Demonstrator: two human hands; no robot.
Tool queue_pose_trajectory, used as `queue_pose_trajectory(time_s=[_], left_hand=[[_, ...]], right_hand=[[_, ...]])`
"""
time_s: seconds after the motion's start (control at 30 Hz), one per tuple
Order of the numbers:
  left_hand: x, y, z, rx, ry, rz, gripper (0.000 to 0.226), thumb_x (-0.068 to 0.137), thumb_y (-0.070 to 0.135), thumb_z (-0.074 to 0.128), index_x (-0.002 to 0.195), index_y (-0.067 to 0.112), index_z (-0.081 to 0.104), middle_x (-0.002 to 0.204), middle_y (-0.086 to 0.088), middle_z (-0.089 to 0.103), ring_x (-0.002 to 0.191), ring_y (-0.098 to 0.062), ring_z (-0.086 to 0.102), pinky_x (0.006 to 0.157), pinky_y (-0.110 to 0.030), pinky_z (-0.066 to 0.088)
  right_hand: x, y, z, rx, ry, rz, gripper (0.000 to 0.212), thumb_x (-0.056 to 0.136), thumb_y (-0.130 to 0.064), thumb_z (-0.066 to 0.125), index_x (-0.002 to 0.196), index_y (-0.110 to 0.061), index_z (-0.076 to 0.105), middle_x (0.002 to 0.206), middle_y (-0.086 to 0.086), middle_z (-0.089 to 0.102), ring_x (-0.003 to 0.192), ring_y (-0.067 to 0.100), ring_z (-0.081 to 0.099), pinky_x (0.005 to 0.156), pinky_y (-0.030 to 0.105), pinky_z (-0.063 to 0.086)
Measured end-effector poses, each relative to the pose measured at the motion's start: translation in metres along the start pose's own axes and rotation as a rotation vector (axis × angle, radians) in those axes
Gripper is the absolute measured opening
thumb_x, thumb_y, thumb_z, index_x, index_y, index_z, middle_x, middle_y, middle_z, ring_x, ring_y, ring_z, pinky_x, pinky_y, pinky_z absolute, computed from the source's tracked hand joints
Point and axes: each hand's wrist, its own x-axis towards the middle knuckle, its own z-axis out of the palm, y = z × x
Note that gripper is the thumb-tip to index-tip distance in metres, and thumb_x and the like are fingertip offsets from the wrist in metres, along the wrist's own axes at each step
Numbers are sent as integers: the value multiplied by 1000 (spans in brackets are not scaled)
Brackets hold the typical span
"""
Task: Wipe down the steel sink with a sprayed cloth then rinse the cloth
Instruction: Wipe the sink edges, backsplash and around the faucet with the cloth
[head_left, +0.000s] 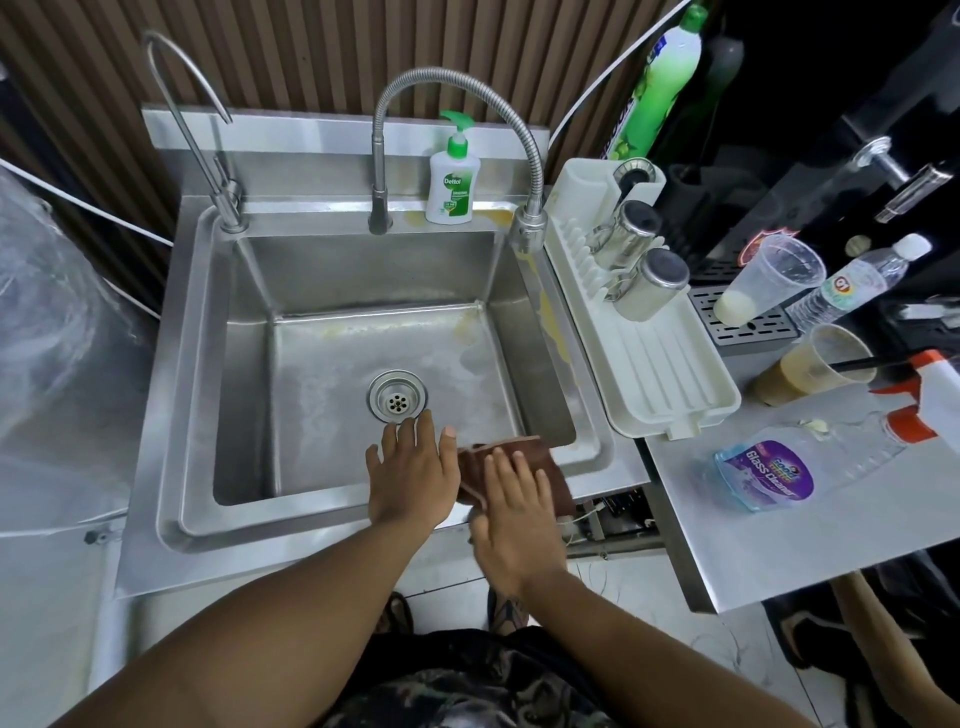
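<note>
A square steel sink (332, 364) fills the middle of the view, with a round drain (398, 400) in its floor and yellowish stains along its far and right edges. A folded brown cloth (540, 457) lies on the sink's front right rim. My right hand (514, 512) rests flat on the cloth, fingers spread. My left hand (410, 467) hovers just left of it above the front rim, fingers apart and holding nothing. A glass cleaner spray bottle (769, 473) lies on its side on the counter to the right.
A flexible tap (457, 83) arches over the basin and a thinner tap (176, 104) stands at the back left. A soap pump bottle (452, 176) sits on the back ledge. A white drying rack (649, 364) with steel cups, plastic cups and a water bottle (857, 280) crowd the right.
</note>
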Motion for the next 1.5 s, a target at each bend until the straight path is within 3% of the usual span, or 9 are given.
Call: queue_pose_trajectory(time_s=[0.2, 0.3, 0.5, 0.67, 0.77, 0.87, 1.0, 1.27, 1.5], left_hand=[[-3, -4, -5, -139, 117, 16, 75, 97, 55, 5, 148, 13, 41, 146, -9, 50, 137, -30, 40, 109, -52, 36], [-5, -5, -6, -169, 119, 24, 76, 97, 55, 5, 148, 13, 41, 145, -10, 52, 136, -32, 41, 109, -52, 36], [-3, -3, -5, -157, 98, 22, 78, 96, 56, 3, 150, 14, 39, 147, -11, 51, 138, -32, 40, 111, -52, 34], [-1, -4, -5, -146, 75, 35, 80, 95, 58, 0, 149, 15, 39, 147, -9, 50, 139, -30, 39, 110, -53, 35], [-1, -4, -4, -127, 69, 45, 78, 96, 58, 1, 148, 15, 40, 145, -9, 51, 137, -31, 41, 108, -54, 37], [-1, -5, -3, -96, 53, 59, 80, 96, 59, -2, 147, 15, 40, 146, -8, 50, 138, -30, 40, 108, -54, 36], [-1, -5, 0, -57, 30, 65, 83, 94, 61, -7, 148, 18, 38, 149, -5, 47, 142, -27, 35, 112, -52, 31], [0, -1, -1, 4, -26, 39, 87, 90, 62, -13, 154, 22, 30, 157, -3, 37, 148, -26, 23, 118, -53, 22], [0, 3, -3, 74, -107, 0, 70, 99, 57, 3, 156, 23, 23, 162, -3, 29, 150, -29, 17, 118, -54, 19]], right_hand=[[18, 32, -18, -22, -13, -65, 82, 84, -48, 7, 155, -13, 29, 160, 8, 31, 150, 23, 18, 124, 38, 2], [41, 58, -43, -93, 10, 70, 77, 80, -50, 2, 121, -15, 56, 123, 8, 59, 122, 28, 48, 112, 38, 27], [66, 31, -40, -102, -95, 28, 55, 90, -43, 17, 102, -17, 64, 110, 9, 68, 106, 30, 58, 100, 39, 36], [38, 28, -19, -19, 20, -187, 62, 92, -42, 19, 136, -16, 52, 135, 4, 56, 126, 26, 46, 114, 40, 24], [10, 47, -3, 39, 84, -242, 62, 97, -35, 28, 155, -13, 33, 162, 0, 30, 151, 19, 19, 124, 39, 7], [-10, 69, 7, 61, 158, -112, 62, 100, -37, 28, 157, -13, 27, 165, 1, 19, 154, 18, 10, 125, 39, 2], [-11, 101, 2, 49, 210, 90, 68, 99, -43, 20, 156, -8, 28, 163, 8, 27, 153, 23, 15, 125, 39, 5], [29, 115, -18, 29, 75, 99, 86, 86, -52, -4, 159, -9, 3, 168, 5, -1, 150, 10, -14, 117, 26, -19], [-26, 133, 4, 128, 207, 80, 65, 100, -41, 17, 160, -18, 7, 167, -6, 2, 154, 12, -6, 124, 37, -1]])
